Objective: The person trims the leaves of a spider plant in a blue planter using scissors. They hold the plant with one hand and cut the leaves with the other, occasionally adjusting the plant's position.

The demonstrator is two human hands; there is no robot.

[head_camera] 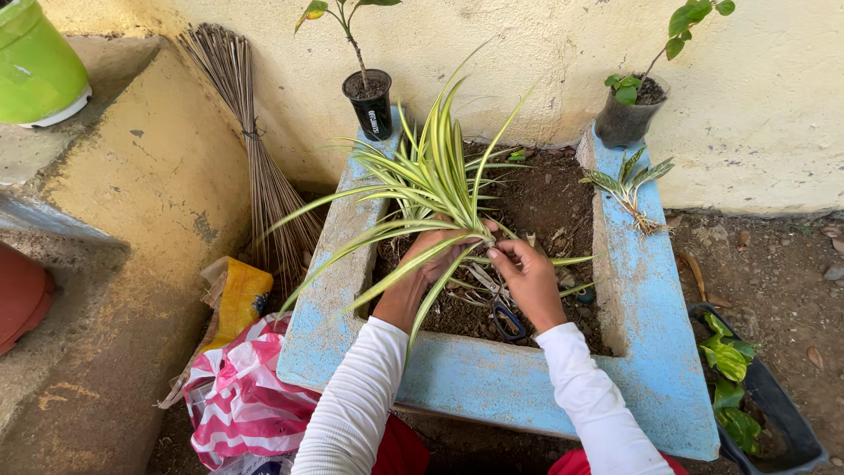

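Note:
A striped green-and-cream spider plant point(431, 176) stands over the soil point(549, 202) of a blue concrete planter box point(492, 378). My left hand point(422, 268) grips the plant at its base, fingers wrapped around the gathered leaves. My right hand point(527, 277) touches the same base from the right, fingertips pinched on the stem. Under my hands a pair of scissors point(503, 312) with dark handles lies on the soil. Both arms wear white long sleeves.
A small uprooted plantlet point(629, 185) lies on the planter's right rim. Two black pots with seedlings point(369, 101) point(626, 114) sit on the back corners. A twig broom point(255, 158) leans at left, bags point(237, 387) below it, a dark tray of leafy plants point(747, 396) at right.

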